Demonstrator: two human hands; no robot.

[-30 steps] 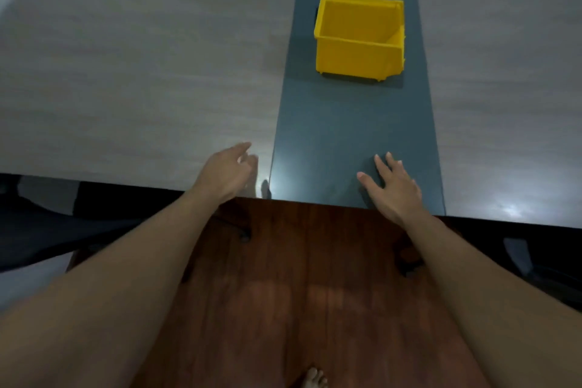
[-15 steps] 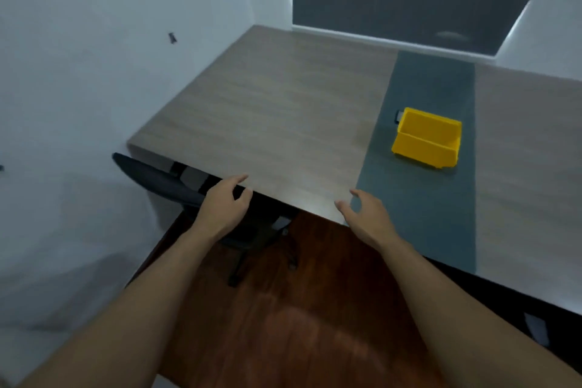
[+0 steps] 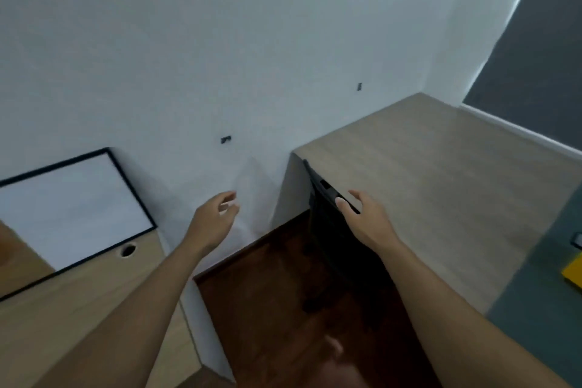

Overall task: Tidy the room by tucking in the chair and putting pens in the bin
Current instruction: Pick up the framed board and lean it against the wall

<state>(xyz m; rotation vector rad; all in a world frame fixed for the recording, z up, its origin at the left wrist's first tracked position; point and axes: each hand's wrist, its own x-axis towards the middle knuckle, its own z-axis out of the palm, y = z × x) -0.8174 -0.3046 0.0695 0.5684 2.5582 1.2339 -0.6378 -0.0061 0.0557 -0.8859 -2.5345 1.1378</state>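
Observation:
A black office chair point(image 3: 330, 230) stands pushed under the left end of the wooden desk point(image 3: 441, 186), with only its backrest edge and dark base showing. My right hand point(image 3: 367, 217) hovers open just in front of the backrest top, fingers spread. Open and empty, my left hand point(image 3: 214, 220) is raised before the white wall. A corner of the yellow bin point(image 3: 571, 272) shows at the right edge, on the desk's grey-green strip point(image 3: 535, 287). No pens are in sight.
A white wall fills the upper left. A black-framed white board point(image 3: 72, 208) leans on a lower wooden desk point(image 3: 63, 318) at the left, which has a round cable hole point(image 3: 128, 250). Dark red wooden floor point(image 3: 277, 309) lies between the two desks.
The view has swung left, from the yellow bin toward the wall and the desk's left end. Both hands left the desk edge; the right hand now hovers at the chair's backrest.

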